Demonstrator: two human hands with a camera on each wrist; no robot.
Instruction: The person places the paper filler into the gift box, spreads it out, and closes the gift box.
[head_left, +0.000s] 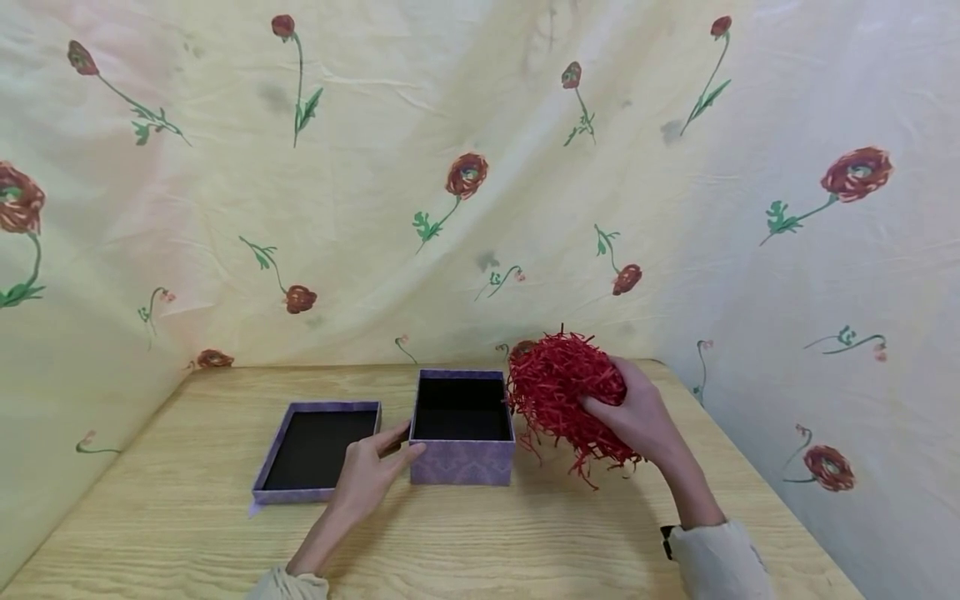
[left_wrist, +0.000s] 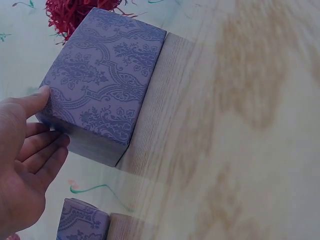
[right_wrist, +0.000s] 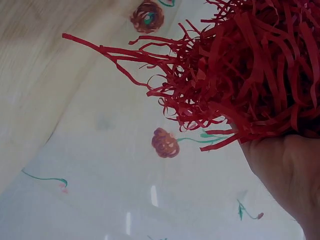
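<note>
A bundle of red shredded paper (head_left: pixel 558 387) is gripped by my right hand (head_left: pixel 637 412), to the right of the box and above the table. Its strands hang loose and hide most of the fingers in the right wrist view. The purple patterned box (head_left: pixel 461 462) stands uncovered, its black inside showing. My left hand (head_left: pixel 375 471) holds the box at its near left corner, thumb on the front face and fingers along the left side, as the left wrist view also shows. Left of the box lies its lid (head_left: pixel 322 450), black inside facing up.
Everything stands on a light wooden table (head_left: pixel 465 542). A flower-printed cloth (head_left: pixel 375 183) hangs behind the table and along both sides. A small pale purple tab (head_left: pixel 256 507) sticks out from the lid's near left corner.
</note>
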